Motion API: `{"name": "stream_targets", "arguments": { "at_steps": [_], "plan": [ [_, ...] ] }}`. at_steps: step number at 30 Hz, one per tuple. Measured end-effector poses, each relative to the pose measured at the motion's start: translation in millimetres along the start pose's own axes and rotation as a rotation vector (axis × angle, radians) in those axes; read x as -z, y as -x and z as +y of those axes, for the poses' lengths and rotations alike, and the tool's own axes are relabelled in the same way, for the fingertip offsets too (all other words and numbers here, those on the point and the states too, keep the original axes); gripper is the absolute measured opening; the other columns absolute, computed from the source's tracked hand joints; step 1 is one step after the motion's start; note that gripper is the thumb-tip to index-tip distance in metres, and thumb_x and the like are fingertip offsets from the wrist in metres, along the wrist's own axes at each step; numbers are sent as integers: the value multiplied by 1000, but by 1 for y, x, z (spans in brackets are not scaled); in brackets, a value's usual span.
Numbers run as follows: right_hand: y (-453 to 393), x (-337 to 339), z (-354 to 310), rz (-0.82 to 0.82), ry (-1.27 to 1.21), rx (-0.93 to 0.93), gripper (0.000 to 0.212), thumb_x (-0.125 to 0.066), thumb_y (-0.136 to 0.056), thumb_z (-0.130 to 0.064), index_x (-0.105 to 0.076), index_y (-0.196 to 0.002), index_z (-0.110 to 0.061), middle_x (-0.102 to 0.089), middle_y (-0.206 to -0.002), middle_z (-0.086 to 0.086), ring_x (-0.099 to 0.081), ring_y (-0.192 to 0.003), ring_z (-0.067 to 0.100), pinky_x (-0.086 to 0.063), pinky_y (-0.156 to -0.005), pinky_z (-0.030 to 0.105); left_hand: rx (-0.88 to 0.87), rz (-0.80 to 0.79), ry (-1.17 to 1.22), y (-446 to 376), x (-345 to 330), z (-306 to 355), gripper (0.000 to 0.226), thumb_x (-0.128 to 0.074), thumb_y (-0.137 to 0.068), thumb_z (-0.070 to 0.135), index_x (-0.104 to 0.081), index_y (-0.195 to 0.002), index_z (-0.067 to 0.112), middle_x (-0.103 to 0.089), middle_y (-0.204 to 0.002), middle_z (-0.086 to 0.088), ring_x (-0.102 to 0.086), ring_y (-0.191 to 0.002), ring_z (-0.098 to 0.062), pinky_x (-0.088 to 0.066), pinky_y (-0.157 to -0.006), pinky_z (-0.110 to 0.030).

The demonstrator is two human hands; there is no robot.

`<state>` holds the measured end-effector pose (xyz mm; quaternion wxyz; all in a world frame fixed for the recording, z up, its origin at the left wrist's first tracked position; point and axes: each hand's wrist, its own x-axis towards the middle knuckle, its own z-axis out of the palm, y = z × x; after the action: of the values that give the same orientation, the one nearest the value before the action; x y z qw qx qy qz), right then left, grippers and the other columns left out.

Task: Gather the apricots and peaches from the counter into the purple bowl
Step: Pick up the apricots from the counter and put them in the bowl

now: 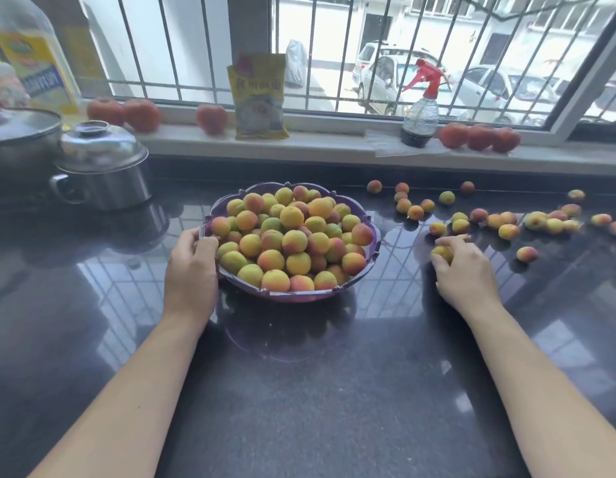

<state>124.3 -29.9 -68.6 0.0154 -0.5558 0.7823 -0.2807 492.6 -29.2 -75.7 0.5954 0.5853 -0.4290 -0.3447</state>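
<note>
A: Gripping the bowl [375, 232] at its left rim, the left hand [191, 267] curls its fingers over the scalloped purple edge; the plastic looks glossy and thin.

B: And the right hand [467, 267]?

A: Its fingers curl round one small round fruit [441, 251], yellow with a blush, low over the counter [299, 391] just right of the bowl.

B: How full is the bowl?

A: Heaped; smooth, matte-skinned fruit in yellow, orange, pink and some green rises above the rim; I cannot tell apricot from peach.

B: What lies loose?

A: A scatter of fruit [506, 222] spreads across the counter's far right, some touching in a cluster, some apart; one [526, 254] lies alone nearer the hand.

B: The surface?

A: Dark speckled stone, polished; it mirrors the window bars.

B: Anything behind?

A: On the pale sill stand a yellow crinkled packet [260, 98] and a clear spray bottle [420, 112] with a red trigger and dark liquid at its base; round red tomatoes [479, 136] lie along the sill, three beside the bottle. At the left, a steel pot [103, 167] with a domed lid stands beside a larger lidded pot [20, 132]; a big yellow-labelled plastic bottle [30, 53] rises behind them.
</note>
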Motion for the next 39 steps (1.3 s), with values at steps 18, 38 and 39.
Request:
{"name": "stream_targets", "arguments": {
  "at_steps": [18, 38, 39],
  "plan": [
    [6, 27, -116, -230, -322, 514, 46, -69, -95, -23, -55, -138, -31, -64, -116, -10, -61, -107, 10, -51, -100, 36, -14, 21, -3, -2, -2, 1, 26, -47, -82, 37, -64, -95, 23, -66, -85, 12, -57, -68, 9, -45, -68, -22],
    [19, 1, -128, -275, -407, 514, 41, -47, -106, -15, -54, -146, -23, -60, -134, -11, -51, -124, 5, -42, -110, 26, -3, 11, -28, 1, -2, 5, 28, -45, -82, 38, -64, -96, 23, -67, -86, 12, -57, -66, 12, -43, -67, -27],
    [19, 0, -126, -291, -443, 491, 42, -44, -108, -17, -50, -148, -26, -58, -138, -11, -50, -126, 4, -41, -111, 26, -3, 11, -27, 1, -2, 5, 28, -45, -82, 38, -64, -97, 23, -67, -86, 12, -57, -66, 12, -43, -67, -27]
  ]
}}
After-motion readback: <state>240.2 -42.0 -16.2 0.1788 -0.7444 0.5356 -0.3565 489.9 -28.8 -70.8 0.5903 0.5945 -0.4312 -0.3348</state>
